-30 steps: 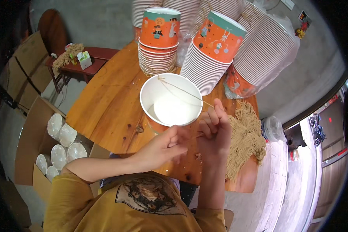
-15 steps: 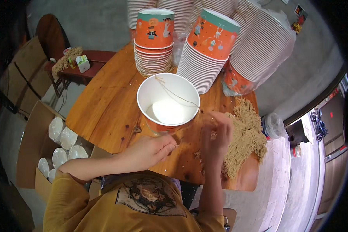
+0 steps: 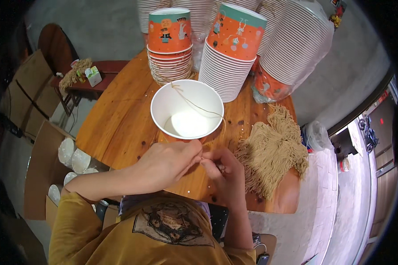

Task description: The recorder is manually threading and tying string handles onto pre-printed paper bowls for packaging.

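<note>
A white-lined paper bucket (image 3: pixel 174 99) stands upright and open on the wooden table in front of me. A thin tan string (image 3: pixel 199 107) lies across its mouth from a knot at the far rim and passes over the right side. My left hand (image 3: pixel 170 161) is closed just below the near rim, its fingertips pinching a short bit of string. Against those fingertips, my right hand (image 3: pixel 225 172) is closed in a pinch on the string too. The fingers hide most of what they hold, and the bucket's near outer wall is largely covered.
A bundle of cut tan strings (image 3: pixel 276 154) lies at the table's right. Behind the bucket rise an orange stack with strings (image 3: pixel 170 35), another bucket stack (image 3: pixel 227 66) and plastic-wrapped stacks (image 3: pixel 296 42). A cardboard box (image 3: pixel 44 168) of wrapped white-ended rolls stands at lower left.
My right hand has come left and down to meet my left hand's fingertips. The left hand has risen slightly towards the bucket. The whole view has shifted a little.
</note>
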